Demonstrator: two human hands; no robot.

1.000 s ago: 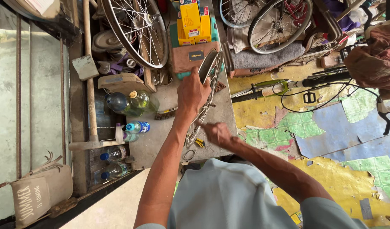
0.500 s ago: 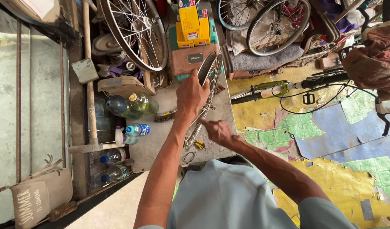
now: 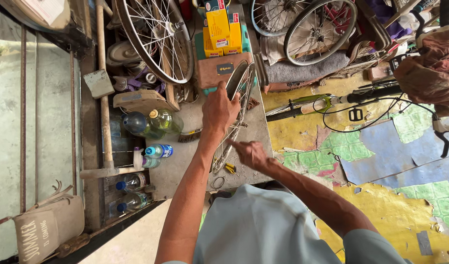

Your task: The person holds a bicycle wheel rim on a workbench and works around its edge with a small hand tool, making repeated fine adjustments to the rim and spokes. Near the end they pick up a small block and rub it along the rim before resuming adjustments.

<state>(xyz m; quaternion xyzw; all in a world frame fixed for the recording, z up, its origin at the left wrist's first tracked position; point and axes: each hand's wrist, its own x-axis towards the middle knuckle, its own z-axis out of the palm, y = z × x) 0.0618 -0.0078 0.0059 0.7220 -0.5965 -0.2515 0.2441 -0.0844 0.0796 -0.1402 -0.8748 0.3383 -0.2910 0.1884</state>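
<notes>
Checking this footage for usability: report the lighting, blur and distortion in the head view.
Head view: even, soft daylight, no harsh glare; left hand on the wheel rim is sharp; right hand slightly soft; wide-angle lens bends the frame edges; the pale shirt close below looks a little soft.

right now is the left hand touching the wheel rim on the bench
Touching. The head view shows the left hand gripping the upper part of the wheel rim, fingers wrapped over its edge.

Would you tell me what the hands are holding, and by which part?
The left hand grips the wheel rim at its upper edge. The right hand works at the spokes lower down; what it holds cannot be told.
</notes>
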